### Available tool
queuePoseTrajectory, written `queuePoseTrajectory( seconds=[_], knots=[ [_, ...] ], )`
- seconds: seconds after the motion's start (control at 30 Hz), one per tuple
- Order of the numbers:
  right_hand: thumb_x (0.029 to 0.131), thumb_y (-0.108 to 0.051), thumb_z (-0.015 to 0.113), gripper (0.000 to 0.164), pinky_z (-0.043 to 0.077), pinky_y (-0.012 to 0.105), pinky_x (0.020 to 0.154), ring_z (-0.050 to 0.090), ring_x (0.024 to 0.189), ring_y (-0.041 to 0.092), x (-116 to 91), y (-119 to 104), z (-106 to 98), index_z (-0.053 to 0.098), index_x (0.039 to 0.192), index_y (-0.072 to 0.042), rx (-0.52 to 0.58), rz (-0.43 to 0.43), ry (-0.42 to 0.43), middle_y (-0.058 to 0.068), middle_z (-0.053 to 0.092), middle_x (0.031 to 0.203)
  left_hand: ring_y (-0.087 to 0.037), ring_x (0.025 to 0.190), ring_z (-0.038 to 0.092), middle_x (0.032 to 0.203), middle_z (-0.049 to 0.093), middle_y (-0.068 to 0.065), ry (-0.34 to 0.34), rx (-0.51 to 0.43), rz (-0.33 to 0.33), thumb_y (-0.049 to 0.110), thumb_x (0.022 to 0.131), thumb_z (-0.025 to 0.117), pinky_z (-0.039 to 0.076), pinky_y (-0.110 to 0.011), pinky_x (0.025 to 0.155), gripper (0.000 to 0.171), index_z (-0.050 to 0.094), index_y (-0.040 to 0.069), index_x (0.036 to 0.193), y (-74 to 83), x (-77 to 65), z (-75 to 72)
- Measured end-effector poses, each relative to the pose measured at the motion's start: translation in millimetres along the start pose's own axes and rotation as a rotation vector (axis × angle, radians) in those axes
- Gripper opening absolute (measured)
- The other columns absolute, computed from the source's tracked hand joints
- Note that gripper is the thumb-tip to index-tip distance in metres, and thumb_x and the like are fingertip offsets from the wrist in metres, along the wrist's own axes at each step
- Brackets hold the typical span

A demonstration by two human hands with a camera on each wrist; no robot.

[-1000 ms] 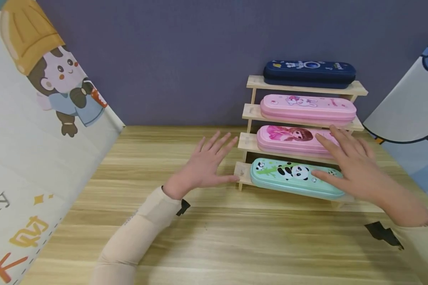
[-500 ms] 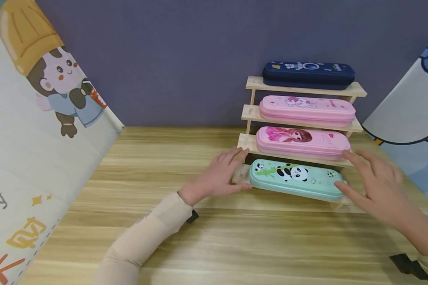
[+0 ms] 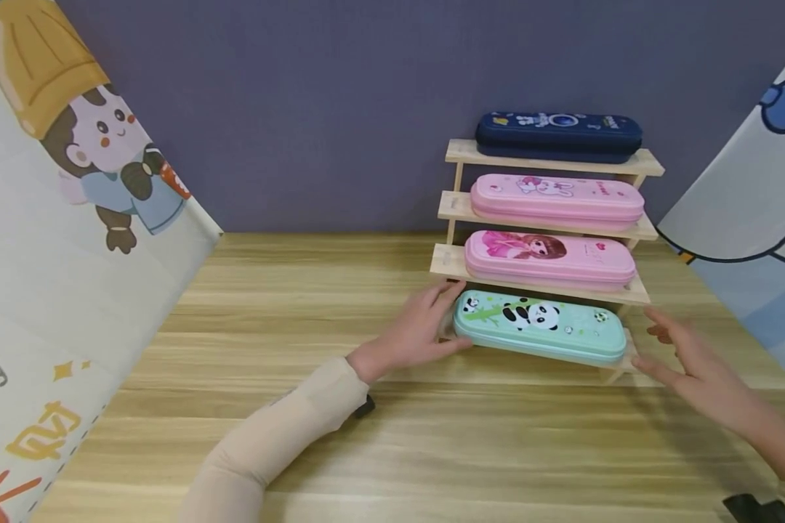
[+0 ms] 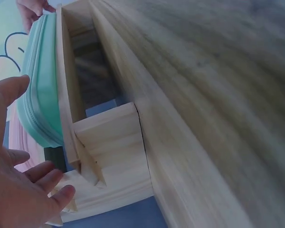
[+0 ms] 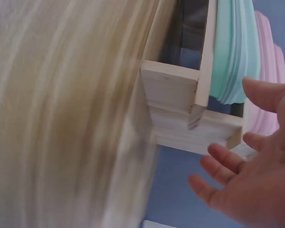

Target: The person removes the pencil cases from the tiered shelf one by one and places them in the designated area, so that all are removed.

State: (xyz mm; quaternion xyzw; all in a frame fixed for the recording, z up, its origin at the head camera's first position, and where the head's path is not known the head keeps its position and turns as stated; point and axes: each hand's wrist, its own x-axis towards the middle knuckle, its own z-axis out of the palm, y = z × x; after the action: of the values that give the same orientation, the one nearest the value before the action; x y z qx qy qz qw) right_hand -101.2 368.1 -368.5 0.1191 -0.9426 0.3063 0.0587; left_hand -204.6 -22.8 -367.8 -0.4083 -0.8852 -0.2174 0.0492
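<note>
A mint-green zipped pencil case (image 3: 543, 330) with a panda print lies on the lowest step of a wooden tiered rack (image 3: 446, 258). My left hand (image 3: 415, 330) is at the case's left end, thumb in front and fingers spread behind. In the left wrist view its thumb (image 4: 16, 88) overlaps the green case (image 4: 42, 80); whether it touches, I cannot tell. Just off the right end hovers my right hand (image 3: 703, 370), fingers loosely bent around nothing. The right wrist view shows its thumb (image 5: 266, 94) near the green case (image 5: 237, 52), with the fingers apart.
Above it on the rack lie a pink pencil case with a doll-like girl (image 3: 549, 260), a pink rabbit one (image 3: 556, 200) and a navy astronaut one (image 3: 558, 138). Behind the wooden table (image 3: 327, 290) stands a dark blue wall (image 3: 301, 116); printed cloths hang at both sides.
My left hand has moved right to the green case's left end. The right hand has drawn back from over the cases to beyond their right end. The cases stay on their steps.
</note>
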Motion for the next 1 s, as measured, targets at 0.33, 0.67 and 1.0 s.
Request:
queuePoseTrajectory(
  seconds=[0.33,0.67,1.0],
  knots=[
    [0.099,-0.002,0.054,0.073,0.047,0.020,0.067,0.040,0.097,-0.016,-1.3,31.2,3.5,0.007,0.154,0.008,0.191,0.086,-0.160,0.021,0.048,0.121,-0.030,0.137,0.041,0.152,0.040,-0.017,-0.080,-0.003,-0.042,0.055,0.090,0.067,0.030,-0.046,0.117,0.095,0.019,0.010,0.159,1.6,11.3,12.0],
    [0.103,-0.014,0.054,0.068,0.047,0.026,0.073,0.043,0.100,-0.006,6.5,37.7,0.8,0.015,0.156,0.003,0.232,0.176,-0.267,0.016,0.043,0.131,-0.020,0.118,0.049,0.135,0.049,-0.010,-0.109,-0.061,-0.075,0.057,0.081,0.077,0.042,-0.034,0.105,0.100,0.030,0.010,0.156,5.9,14.9,7.0],
    [0.100,0.009,0.044,0.069,0.057,0.028,0.075,0.057,0.102,-0.001,8.3,53.6,-0.5,0.039,0.147,-0.042,0.676,0.101,-0.320,-0.020,0.054,0.122,-0.014,0.106,0.054,0.120,0.056,-0.003,0.010,-0.390,-0.049,0.030,0.066,0.095,0.049,-0.026,0.095,0.087,0.052,0.006,0.138,-1.0,8.2,-7.2]
  ],
)
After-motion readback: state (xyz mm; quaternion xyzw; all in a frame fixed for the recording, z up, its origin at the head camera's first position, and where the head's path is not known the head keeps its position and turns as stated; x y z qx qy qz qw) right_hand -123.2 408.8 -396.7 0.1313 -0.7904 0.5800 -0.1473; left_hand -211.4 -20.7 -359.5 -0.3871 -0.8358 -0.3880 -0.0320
